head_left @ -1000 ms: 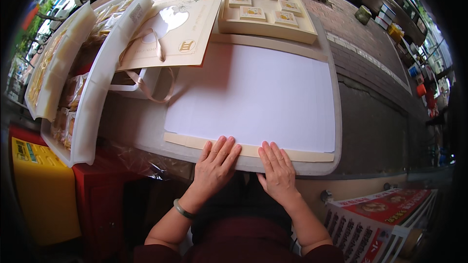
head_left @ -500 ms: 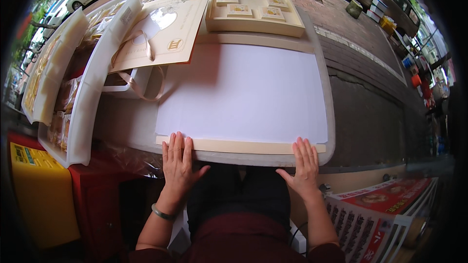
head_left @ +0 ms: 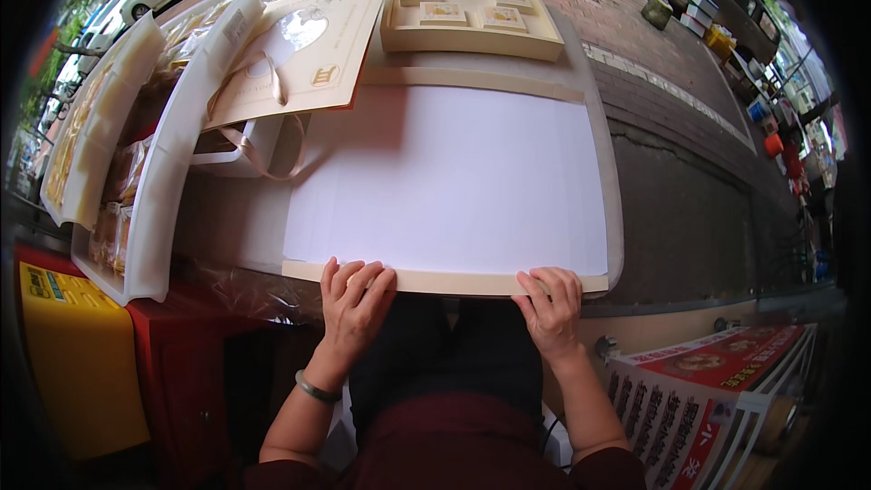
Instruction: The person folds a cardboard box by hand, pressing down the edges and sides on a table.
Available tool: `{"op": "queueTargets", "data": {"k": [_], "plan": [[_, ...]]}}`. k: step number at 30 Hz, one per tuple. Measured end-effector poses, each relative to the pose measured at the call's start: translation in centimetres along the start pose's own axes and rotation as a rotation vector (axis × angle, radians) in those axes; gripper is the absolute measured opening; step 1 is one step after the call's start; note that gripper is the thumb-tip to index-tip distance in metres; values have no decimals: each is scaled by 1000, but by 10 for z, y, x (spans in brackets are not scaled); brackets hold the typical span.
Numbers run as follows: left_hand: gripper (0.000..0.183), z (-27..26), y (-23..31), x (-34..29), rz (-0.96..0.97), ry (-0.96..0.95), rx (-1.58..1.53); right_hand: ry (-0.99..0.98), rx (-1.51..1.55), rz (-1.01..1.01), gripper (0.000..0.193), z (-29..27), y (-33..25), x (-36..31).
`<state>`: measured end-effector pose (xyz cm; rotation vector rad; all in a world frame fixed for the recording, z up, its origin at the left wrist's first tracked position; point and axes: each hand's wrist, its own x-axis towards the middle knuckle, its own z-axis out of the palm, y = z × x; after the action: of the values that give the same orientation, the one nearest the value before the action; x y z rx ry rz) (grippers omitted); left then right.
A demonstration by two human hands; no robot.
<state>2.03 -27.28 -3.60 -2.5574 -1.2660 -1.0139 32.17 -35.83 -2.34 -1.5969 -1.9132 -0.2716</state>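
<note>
A large white card sheet (head_left: 454, 181) lies on the table, with a cream strip along its near edge and another along its far edge. My left hand (head_left: 354, 308), below a bangle, is closed on the near strip left of the middle, its fingers bent over the edge. Toward the right end of the same strip, my right hand (head_left: 552, 310) is closed in a similar pinch. Both thumbs are at or under the edge, partly hidden. The near strip reaches the table's front edge.
An open cream box (head_left: 472, 43) with several small packs stands at the back. To its left, a cream gift bag (head_left: 299, 54) with ribbon handles leans over a white container. White trays (head_left: 168, 163) of wrapped goods line the left. A yellow bin (head_left: 82, 363) stands lower left.
My fingers lay stretched flat on the near strip; now they are bent and gripping its edge. My hands are closer together, and the sheet's near edge has shifted slightly toward me.
</note>
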Motion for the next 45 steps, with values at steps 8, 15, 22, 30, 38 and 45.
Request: {"op": "queueTargets", "data": {"k": [8,15,22,30,38,45], "plan": [[37,-6,-9,17,52,-90,-71,-100,1,9,46,-3,2,8],[49,-17,-10,27,38,-190,-154,-198,163,113,38,-8,-4,21],[43,-14,-13,22,13,-244,-252,-251,266,51,39,-2,2,24],[36,-15,-9,30,13,-226,-220,-170,96,-19,42,-6,-2,27],[24,-6,-8,24,66,-103,-93,-51,74,-1,27,5,-8,19],[24,13,-21,37,33,-143,-68,-86,95,120,21,20,4,42]]}}
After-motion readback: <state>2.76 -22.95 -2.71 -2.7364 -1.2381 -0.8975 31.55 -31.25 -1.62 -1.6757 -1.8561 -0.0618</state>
